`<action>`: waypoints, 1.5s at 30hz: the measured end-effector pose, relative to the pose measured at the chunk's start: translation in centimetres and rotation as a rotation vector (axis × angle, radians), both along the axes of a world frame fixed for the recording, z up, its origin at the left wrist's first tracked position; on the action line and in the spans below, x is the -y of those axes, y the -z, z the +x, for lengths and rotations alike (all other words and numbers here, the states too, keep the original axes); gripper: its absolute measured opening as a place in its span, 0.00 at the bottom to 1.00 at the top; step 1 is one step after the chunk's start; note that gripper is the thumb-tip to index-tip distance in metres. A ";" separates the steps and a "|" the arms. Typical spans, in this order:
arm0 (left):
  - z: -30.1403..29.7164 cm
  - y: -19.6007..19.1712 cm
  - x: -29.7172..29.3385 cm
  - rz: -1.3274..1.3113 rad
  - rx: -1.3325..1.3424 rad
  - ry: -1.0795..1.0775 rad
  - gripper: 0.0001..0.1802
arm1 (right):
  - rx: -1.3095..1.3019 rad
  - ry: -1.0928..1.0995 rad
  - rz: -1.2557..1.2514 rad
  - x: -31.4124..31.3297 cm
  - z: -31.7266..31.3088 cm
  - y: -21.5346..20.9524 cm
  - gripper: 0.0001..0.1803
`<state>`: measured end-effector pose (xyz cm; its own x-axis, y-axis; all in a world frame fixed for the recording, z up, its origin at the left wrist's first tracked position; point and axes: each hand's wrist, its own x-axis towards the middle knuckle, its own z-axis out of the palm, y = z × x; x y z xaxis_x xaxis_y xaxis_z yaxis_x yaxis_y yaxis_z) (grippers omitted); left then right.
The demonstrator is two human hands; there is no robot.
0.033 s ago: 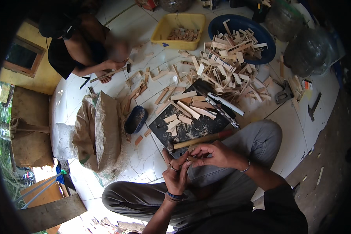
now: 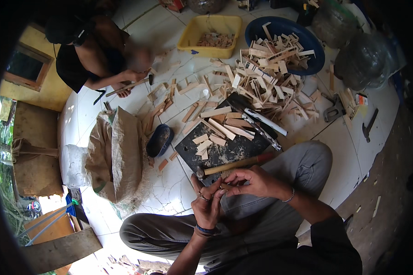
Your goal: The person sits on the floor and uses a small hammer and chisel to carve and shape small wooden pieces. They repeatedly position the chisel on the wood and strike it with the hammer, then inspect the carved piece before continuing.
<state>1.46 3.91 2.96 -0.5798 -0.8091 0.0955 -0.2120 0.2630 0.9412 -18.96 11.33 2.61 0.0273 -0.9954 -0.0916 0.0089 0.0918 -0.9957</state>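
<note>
White tiled floor (image 2: 348, 151) underneath; left hand (image 2: 206, 204) and right hand (image 2: 254, 181) both pinched shut on small wood piece (image 2: 226, 186), hammer (image 2: 234, 165) just ahead.

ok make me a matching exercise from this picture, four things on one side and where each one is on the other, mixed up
Things:
1. hammer
2. yellow tub
3. burlap sack
4. small wooden piece

Places:
A. on the tiled floor, left of the dark board
B. between the fingers of both hands
C. lying across the near edge of the dark board
D. far side of the floor, beside the blue basin

Pairs: 1-C, 2-D, 3-A, 4-B
</note>
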 end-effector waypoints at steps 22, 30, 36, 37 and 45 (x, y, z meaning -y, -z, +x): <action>0.2 1.4 0.4 0.039 0.016 -0.025 0.15 | -0.077 0.027 0.030 0.4 0.3 0.0 0.21; 0.6 1.1 0.9 0.099 -0.071 -0.106 0.17 | -0.172 -0.045 0.035 2.7 -0.4 -1.2 0.18; 1.9 -0.5 2.5 0.041 -0.203 -0.078 0.23 | -0.969 0.366 -0.180 6.5 -0.9 -0.3 0.18; 2.1 -0.9 2.4 0.051 -0.198 -0.075 0.23 | -1.036 0.412 -0.191 6.9 -0.5 0.2 0.17; 2.4 -3.5 1.6 0.189 -0.329 -0.101 0.32 | -1.126 0.453 -0.005 7.1 0.1 1.0 0.10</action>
<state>3.83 2.28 6.42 -0.4599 -0.8815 0.1070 0.0938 0.0716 0.9930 -18.87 4.27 1.60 -0.4158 -0.8946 0.1639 -0.8313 0.3008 -0.4673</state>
